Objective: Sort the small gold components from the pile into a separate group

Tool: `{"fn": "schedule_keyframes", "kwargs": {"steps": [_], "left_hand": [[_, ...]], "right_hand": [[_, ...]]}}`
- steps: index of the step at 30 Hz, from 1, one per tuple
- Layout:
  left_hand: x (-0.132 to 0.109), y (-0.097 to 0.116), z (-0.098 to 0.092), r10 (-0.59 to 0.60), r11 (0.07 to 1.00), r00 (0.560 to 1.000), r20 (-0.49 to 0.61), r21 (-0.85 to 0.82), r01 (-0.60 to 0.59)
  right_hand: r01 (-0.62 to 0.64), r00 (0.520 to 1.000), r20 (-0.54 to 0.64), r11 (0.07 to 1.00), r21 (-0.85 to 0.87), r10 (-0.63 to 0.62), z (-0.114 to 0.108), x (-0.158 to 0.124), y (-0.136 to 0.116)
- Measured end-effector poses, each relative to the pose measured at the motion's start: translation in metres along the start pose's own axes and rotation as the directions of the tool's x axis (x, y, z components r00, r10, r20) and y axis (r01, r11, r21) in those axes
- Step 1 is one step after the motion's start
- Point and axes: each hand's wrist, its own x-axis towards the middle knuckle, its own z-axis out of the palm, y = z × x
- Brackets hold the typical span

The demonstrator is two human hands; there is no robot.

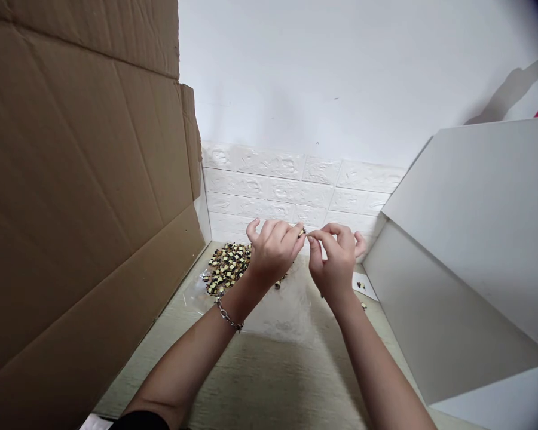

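While a heap of small cream-and-black square pieces (228, 269) lies on a clear plastic sheet (198, 285), the left hand (273, 254) grips one small cream-and-brown piece (302, 233) between closed fingers; the right hand (334, 263) closes its fingers just beside it (contact cannot be confirmed). Fine fingertip handling is in hand, and the next move calls for a steady pinch.

A makeshift home work corner, boxed in by a cardboard sheet (80, 197), white board (470, 221) and foam-brick wall paneling (269, 185).
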Motion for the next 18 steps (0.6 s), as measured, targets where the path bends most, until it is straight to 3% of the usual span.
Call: {"fn": "schedule_keyframes", "kwargs": {"steps": [10,18], "left_hand": [[0.0,-0.001,0.003,0.076,0.997,0.997,0.02,-0.025,-0.076],[0.002,0.003,0.0,-0.019,0.987,1.0,0.01,-0.158,0.02]], "right_hand": [[-0.077,0.994,0.08,0.99,0.119,0.068,-0.001,0.003,0.002],[-0.278,0.96,0.079,0.878,0.391,0.269,0.001,0.007,0.011]]}}
